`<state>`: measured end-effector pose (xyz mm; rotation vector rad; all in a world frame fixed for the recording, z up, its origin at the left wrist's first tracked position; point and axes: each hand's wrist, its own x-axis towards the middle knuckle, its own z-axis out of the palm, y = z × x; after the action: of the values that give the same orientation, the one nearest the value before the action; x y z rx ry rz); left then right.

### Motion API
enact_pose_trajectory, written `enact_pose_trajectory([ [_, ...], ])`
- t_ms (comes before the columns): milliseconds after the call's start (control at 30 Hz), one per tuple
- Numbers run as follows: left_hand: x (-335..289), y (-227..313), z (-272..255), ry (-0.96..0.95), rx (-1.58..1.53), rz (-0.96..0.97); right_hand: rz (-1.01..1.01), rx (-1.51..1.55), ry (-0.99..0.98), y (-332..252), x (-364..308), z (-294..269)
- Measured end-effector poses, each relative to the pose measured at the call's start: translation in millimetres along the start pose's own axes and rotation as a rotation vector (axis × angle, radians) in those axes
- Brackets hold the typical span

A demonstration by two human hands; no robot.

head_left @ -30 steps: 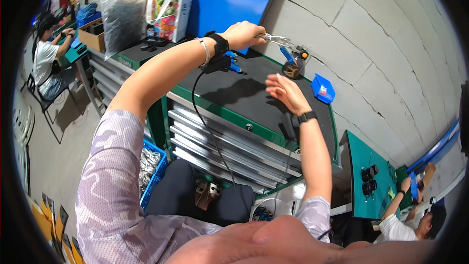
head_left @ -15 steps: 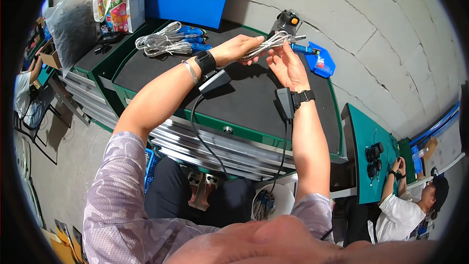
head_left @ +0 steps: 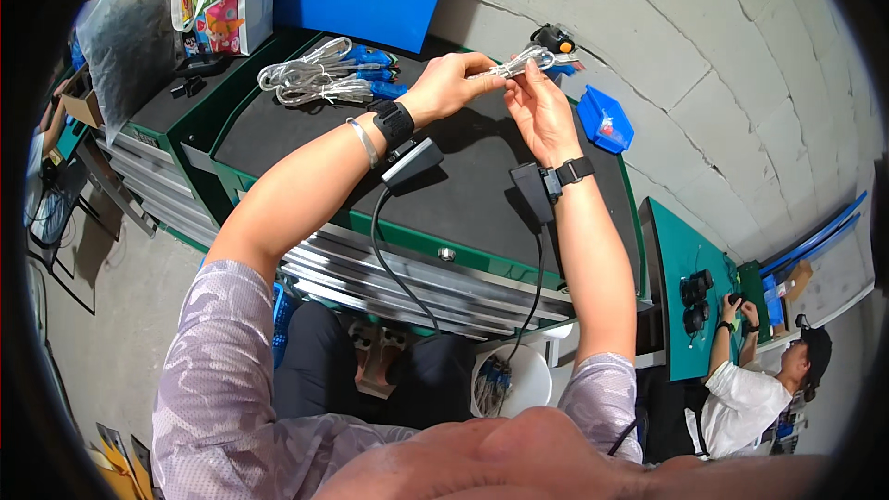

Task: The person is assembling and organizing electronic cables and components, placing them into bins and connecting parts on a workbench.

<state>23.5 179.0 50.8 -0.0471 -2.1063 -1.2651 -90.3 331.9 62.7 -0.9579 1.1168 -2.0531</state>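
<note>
A coiled silvery-grey cable bundle (head_left: pixel 530 59) is held up between both hands above the far part of the dark bench mat. My left hand (head_left: pixel 452 88) is closed on the bundle's left end, thumb and fingers pinched together. My right hand (head_left: pixel 540 113) grips its right part, fingertips round the coils. A bit of blue shows just past my right fingertips, probably the cable's plug end. On the mat to the left lie several similar coiled cables (head_left: pixel 319 76) with blue connectors. Both wrists carry black straps with small wired boxes.
A blue bin (head_left: pixel 605 120) with small parts stands at the bench's right edge. Behind my hands is a dark bottle (head_left: pixel 553 38). A white bucket (head_left: pixel 531 383) with cables stands below. To the left are a plastic bag (head_left: pixel 137 56) and a carrier bag (head_left: pixel 250 0). Another person sits at right.
The cable bundle has been turned in my hands and looks shorter; its blue end no longer sticks out toward the blue bin. My left fingers moved slightly up.
</note>
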Motion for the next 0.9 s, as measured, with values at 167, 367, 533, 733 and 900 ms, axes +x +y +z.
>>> enact_pose_trajectory([
  [167,1.2,0.0,-2.1,-0.174,-0.081,-0.097,-0.044,0.068,-0.059,18.2,0.0,-5.9],
  [367,-6.0,3.7,2.5,-0.562,-0.464,-0.309,-0.007,0.022,-0.05,13.5,-7.7,-22.2],
  [533,-12.3,10.6,4.3,-0.634,-0.628,-0.356,0.017,0.054,-0.101,12.2,-11.3,-16.4],
  [733,-14.6,12.9,5.8,-0.65,-0.648,-0.335,0.053,0.057,-0.084,13.3,-12.9,-15.8],
  [900,-16.0,11.8,7.3,-0.589,-0.555,-0.31,0.053,0.023,-0.094,15.0,-10.8,-16.7],
])
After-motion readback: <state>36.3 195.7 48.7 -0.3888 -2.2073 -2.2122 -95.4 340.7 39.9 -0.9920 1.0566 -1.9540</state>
